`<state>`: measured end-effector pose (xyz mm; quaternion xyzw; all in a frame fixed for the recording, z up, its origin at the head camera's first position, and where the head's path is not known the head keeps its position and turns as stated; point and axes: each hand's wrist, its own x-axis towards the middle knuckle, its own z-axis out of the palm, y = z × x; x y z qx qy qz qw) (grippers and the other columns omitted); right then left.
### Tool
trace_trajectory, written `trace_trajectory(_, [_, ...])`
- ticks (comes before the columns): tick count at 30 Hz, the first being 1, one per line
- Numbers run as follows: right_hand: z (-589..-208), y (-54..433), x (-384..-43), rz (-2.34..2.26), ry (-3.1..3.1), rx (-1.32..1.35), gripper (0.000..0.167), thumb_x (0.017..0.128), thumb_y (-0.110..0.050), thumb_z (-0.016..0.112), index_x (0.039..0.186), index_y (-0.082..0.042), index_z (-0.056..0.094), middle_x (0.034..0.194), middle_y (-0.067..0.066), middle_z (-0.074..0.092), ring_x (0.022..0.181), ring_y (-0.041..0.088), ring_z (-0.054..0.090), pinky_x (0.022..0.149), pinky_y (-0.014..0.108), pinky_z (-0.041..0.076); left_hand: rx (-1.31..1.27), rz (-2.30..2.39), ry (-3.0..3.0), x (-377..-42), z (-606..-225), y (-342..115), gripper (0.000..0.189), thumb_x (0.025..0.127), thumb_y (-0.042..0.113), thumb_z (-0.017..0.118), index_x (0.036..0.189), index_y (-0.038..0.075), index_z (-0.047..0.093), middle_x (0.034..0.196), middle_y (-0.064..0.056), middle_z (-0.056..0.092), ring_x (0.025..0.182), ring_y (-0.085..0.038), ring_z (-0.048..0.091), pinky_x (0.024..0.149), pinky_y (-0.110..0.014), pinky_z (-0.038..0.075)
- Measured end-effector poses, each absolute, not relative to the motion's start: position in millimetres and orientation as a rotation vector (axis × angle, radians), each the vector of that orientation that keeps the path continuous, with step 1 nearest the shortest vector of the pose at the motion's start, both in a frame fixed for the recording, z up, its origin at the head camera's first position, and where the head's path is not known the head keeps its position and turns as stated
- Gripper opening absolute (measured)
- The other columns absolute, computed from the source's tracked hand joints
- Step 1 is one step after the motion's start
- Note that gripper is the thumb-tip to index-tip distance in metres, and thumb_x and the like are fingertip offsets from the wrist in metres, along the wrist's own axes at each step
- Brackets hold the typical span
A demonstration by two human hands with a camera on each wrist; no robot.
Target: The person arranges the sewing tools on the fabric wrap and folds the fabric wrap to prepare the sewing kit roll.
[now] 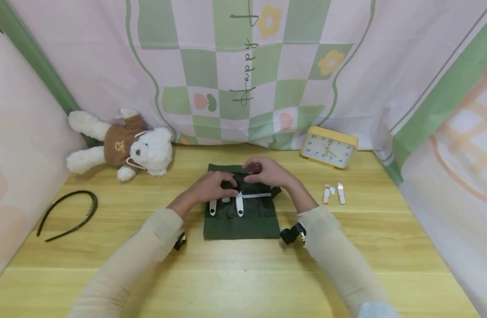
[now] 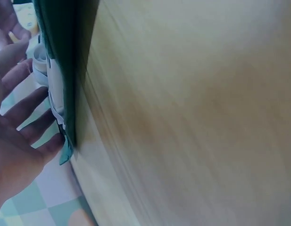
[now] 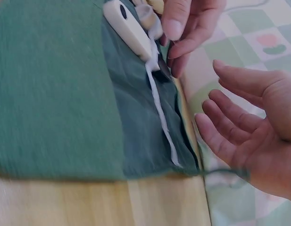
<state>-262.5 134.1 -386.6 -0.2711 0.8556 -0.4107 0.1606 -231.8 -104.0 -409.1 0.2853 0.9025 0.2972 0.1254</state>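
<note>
Sleeves (image 1: 122, 269) nearest. My right hand (image 1: 272, 172) hangs loose, holding nothing; left hand (image 1: 211, 185) curves beside the handle (image 1: 239, 207), pinch: can't tell. Likely light, stiff, smooth; grip mid-length.

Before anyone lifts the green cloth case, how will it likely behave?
The green cloth case would probably sag, since its inner fabric looks creased. It may droop unevenly: its white handles sit toward the left in the head view.

The right wrist view's edges crop the green cloth (image 3: 55, 94), whose dark strap (image 3: 225, 172) seems blurred.
</note>
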Motion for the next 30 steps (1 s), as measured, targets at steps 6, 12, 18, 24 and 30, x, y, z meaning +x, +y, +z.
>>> trace_trajectory(6, [-383,159,-264,-1.199,2.499,-0.793,0.041,0.095,-0.016,0.073,0.129,0.004,0.063,0.127,0.022,0.064,0.118,0.036,0.061,0.098,0.052,0.048,0.873,0.818,2.649,-234,-410,-97,0.036,0.098,0.037,0.070,0.124,0.013,0.072,0.148,-0.014,0.053,0.133,-0.031,0.053,0.108,-0.046,0.044])
trace_trajectory(12, [-381,187,-261,-1.206,2.531,-0.803,0.042,0.096,-0.016,0.073,0.129,0.006,0.062,0.127,0.023,0.063,0.120,0.038,0.058,0.101,0.054,0.045,0.883,0.798,2.634,-234,-410,-94,0.041,0.098,0.039,0.069,0.129,0.013,0.070,0.151,-0.014,0.050,0.139,-0.032,0.046,0.112,-0.048,0.039])
trace_trajectory(18, [-379,212,-257,-1.195,2.582,-0.738,0.043,0.097,-0.017,0.072,0.131,0.005,0.061,0.130,0.023,0.062,0.122,0.036,0.057,0.101,0.054,0.045,0.876,0.735,2.653,-234,-412,-93,0.048,0.098,0.043,0.068,0.135,0.014,0.066,0.155,-0.012,0.045,0.147,-0.032,0.034,0.116,-0.050,0.032])
trace_trajectory(24, [-377,238,-252,-1.160,2.654,-0.694,0.042,0.097,-0.019,0.073,0.130,0.005,0.063,0.129,0.024,0.062,0.121,0.038,0.059,0.099,0.054,0.047,0.862,0.698,2.665,-233,-412,-93,0.049,0.098,0.045,0.067,0.137,0.016,0.065,0.158,-0.011,0.041,0.151,-0.034,0.026,0.119,-0.055,0.024])
trace_trajectory(30, [-379,262,-248,-1.157,2.675,-0.649,0.044,0.097,-0.018,0.072,0.131,0.007,0.061,0.131,0.027,0.060,0.122,0.040,0.057,0.103,0.057,0.044,0.876,0.691,2.661,-233,-414,-92,0.047,0.100,0.045,0.064,0.137,0.016,0.065,0.158,-0.011,0.040,0.151,-0.033,0.024,0.121,-0.055,0.016])
